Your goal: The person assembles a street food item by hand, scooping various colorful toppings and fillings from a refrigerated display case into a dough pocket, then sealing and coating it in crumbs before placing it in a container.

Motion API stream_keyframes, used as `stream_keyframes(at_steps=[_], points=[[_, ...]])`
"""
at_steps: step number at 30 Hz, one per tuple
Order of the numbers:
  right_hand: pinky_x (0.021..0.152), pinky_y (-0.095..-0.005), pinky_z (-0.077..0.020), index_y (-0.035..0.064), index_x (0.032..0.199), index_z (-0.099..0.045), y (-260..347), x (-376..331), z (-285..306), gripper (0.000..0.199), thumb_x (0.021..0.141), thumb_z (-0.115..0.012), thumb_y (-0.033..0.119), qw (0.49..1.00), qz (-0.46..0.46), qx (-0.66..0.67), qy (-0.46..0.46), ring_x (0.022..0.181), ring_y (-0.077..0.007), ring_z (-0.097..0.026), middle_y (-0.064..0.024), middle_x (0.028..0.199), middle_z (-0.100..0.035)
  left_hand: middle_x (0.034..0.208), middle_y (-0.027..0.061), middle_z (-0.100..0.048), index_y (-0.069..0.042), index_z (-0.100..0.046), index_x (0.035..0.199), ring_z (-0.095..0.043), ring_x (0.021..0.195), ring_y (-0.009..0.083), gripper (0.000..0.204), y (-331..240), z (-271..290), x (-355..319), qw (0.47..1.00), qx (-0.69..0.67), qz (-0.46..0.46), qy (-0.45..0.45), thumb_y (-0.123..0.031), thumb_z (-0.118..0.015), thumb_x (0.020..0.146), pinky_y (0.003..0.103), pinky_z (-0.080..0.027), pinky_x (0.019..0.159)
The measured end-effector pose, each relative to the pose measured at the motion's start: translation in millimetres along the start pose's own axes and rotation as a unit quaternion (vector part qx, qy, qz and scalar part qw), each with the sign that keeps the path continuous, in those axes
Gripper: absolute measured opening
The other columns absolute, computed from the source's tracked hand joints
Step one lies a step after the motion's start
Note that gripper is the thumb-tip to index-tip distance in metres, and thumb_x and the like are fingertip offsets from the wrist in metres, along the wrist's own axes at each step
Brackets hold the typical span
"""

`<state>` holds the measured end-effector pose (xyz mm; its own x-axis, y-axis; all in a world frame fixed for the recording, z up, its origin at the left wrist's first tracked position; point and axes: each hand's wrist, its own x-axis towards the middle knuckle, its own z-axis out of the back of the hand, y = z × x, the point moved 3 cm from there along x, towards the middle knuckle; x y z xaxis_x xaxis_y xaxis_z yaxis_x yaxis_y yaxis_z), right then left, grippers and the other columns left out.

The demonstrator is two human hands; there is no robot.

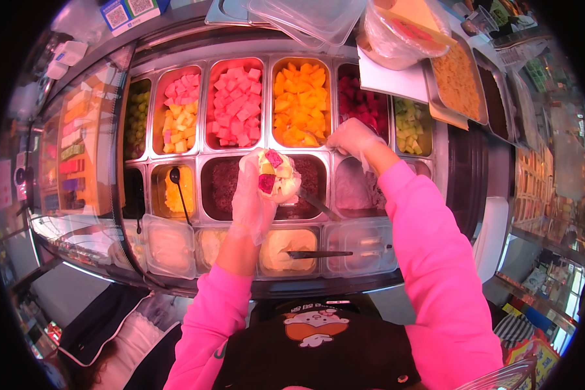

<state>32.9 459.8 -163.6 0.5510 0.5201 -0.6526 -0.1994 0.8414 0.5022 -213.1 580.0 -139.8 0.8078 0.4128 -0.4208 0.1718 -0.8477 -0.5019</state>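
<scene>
One small cup (276,174), heaped with pale cream and cubes of pink and yellow fruit, sat in the gloved left hand (257,195), whose grip was wrapped closed around its lower part, holding it over the dark-filled pan (224,188) in the middle row of the chilled surface. The cup stood roughly upright, its open top facing the camera. The gloved right hand (352,138) hovered just up and to the right of the cup, above the pan of deep red fruit (364,104); its fingers curled downward, but whether that grip held a piece or was empty could not be told. The right hand was thus the nearer one to the fruit pans along the back row, while the cup lay down and to the left of it, close but apart. Pans of pink cubes (235,104) and orange cubes (300,101) ran behind the cup; a pan of green cubes (411,127) lay farther right. A dark spoon (175,185) stood in the yellow-filled pan at left, and another utensil (318,255) lay across the lidded tubs nearest the person.
</scene>
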Motion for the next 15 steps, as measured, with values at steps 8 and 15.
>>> stream_keyframes(at_steps=[8, 15], points=[[0.041, -0.0320, -0.0254, 0.0021, 0.072, -0.072, -8, -21, 7, 0.014, 0.079, -0.079, 0.012, 0.949, -0.076, 0.305, -0.007, 0.042, -0.0111, -0.040, -0.0021, 0.056, -0.056, 0.126, 0.0148, -0.064, -0.009, -0.052, 0.134, -0.064, 0.119, 0.0334, 0.047, 3, 10, 31, 0.998, -0.055, 0.033, -0.011, -0.049, -0.042, 0.111, 0.056, -0.055, 0.102], [0.042, -0.0274, -0.0259, 0.0033, 0.077, -0.073, 28, -71, 43, 0.018, 0.087, -0.075, 0.019, 0.938, 0.036, 0.339, -0.057, 0.045, -0.0090, -0.040, -0.0003, 0.057, -0.053, 0.124, 0.0122, -0.065, -0.011, -0.051, 0.135, -0.064, 0.118, 0.0302, 0.053, 12, -2, 87, 0.999, 0.033, 0.000, -0.030, -0.056, -0.045, 0.108, 0.058, -0.054, 0.103]])
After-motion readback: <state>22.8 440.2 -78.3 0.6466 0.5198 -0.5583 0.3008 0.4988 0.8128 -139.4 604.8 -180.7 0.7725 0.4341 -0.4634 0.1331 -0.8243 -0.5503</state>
